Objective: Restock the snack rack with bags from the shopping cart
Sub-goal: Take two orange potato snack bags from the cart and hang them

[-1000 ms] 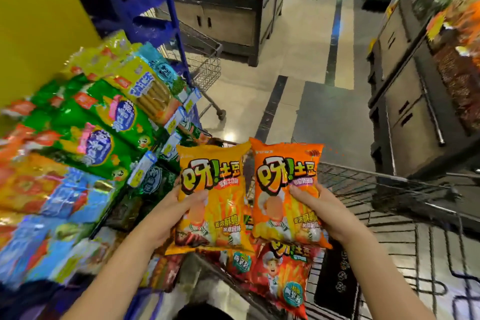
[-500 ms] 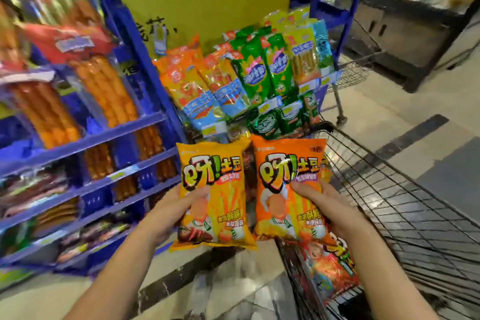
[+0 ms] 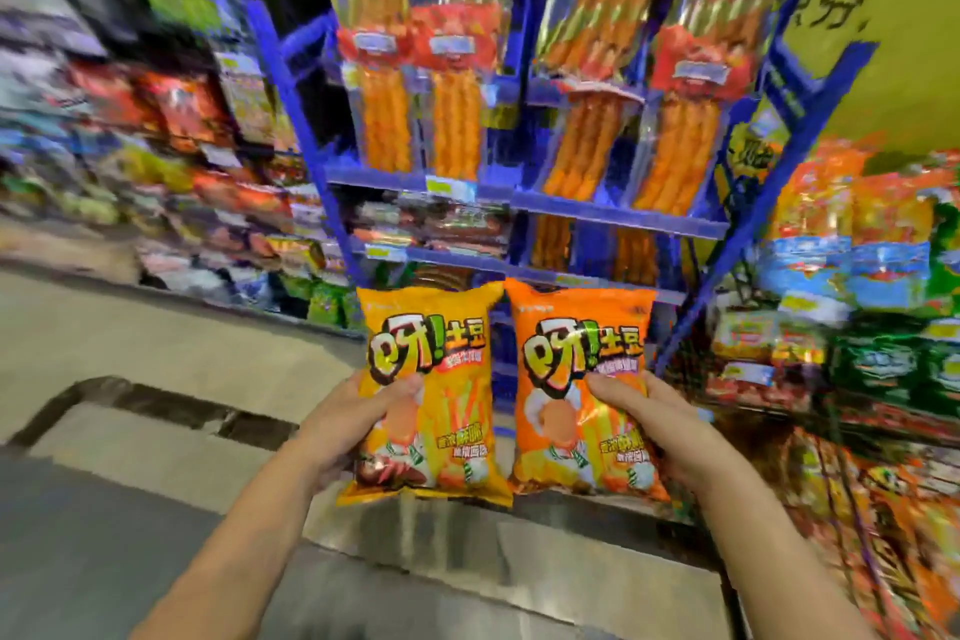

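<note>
Head view: left hand [image 3: 358,424] grips a glossy, crinkled yellow bag [image 3: 431,395]; right hand [image 3: 657,424] grips its orange twin [image 3: 576,390], edges touching, before the blue rack [image 3: 618,216]. Side shelves blur out; fingers hidden behind the bags.
</note>
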`<state>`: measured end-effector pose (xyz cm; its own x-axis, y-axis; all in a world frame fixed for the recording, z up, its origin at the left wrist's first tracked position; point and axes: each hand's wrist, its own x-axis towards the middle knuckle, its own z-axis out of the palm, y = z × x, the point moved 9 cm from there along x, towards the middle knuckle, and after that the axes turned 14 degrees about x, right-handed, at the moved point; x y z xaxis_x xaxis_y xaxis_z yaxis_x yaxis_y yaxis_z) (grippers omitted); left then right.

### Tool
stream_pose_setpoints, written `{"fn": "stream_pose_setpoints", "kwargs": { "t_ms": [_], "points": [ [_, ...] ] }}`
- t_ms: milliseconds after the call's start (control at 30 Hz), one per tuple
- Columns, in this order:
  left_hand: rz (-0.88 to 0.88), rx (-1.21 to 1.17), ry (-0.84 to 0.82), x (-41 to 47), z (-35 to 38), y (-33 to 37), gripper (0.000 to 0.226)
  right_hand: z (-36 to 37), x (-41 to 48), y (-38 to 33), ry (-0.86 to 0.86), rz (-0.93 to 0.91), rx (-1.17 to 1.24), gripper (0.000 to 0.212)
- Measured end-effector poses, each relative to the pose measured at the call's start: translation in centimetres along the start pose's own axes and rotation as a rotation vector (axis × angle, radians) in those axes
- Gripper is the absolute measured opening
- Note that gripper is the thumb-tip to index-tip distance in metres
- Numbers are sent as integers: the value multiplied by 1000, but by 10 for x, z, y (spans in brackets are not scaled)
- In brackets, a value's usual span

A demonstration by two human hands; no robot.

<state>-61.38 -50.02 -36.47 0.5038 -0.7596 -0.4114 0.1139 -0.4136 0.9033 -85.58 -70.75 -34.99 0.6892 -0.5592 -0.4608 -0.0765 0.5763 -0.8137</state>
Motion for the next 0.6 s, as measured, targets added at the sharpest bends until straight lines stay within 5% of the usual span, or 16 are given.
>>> {"fn": "stream_pose_setpoints", "kwargs": {
  "t_ms": [200,333,467,600],
  "points": [
    [40,-158,202,-97,-158,-50,107,174,35,72,-194,106,-121,49],
    [-2,-215,306,-156,-253,-94,63,289,46,115,-343,142,-187,57],
    [-4,-206,438,-215,-336,-133,47,398,51,148,-475,162,-292,33],
    [-47,-258,594,-266,-397,-168,37,498,63,188,-609,216,-359,38]
  ]
}}
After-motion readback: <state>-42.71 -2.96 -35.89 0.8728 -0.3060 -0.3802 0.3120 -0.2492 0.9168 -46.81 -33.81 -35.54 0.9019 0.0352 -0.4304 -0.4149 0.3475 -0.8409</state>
